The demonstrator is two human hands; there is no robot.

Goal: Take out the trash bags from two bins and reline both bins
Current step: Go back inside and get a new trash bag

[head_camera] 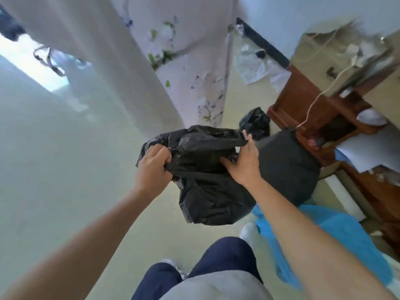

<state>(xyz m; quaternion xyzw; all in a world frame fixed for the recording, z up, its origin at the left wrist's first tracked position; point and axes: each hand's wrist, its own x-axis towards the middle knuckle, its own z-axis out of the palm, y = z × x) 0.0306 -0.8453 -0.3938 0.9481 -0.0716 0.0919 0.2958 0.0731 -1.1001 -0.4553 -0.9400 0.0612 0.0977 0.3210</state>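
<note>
A: Where's the bag?

B: Black trash bag (207, 187) is up off the floor (65, 169), held in front of the person, just left of the dark bin (285, 165). A second black bag (255, 122) sits on the floor behind the bin, near the wooden furniture (303, 105).

A: Grips?

B: Left hand (153, 167) is fisted tight on a bunched fold at the bag's left edge. Right hand (246, 161) has fingers hooked over the stretched top edge, thumb splayed against the film, so it's clamped on the bag too, though more loosely.

A: How does it handle?

B: Thin, soft, limp film. It sags below the hands and bulges, so I'd judge it loaded, but not heavy. Probably slick; gathered plastic grips better than a flat sheet.

A: Best hold?

B: The mouth: bunch the rim together and carry from there. Frame's blurry, so I can't tell if the mouth is tied or open.

A: Risk?

B: Film could tear if pulled hard.
</note>
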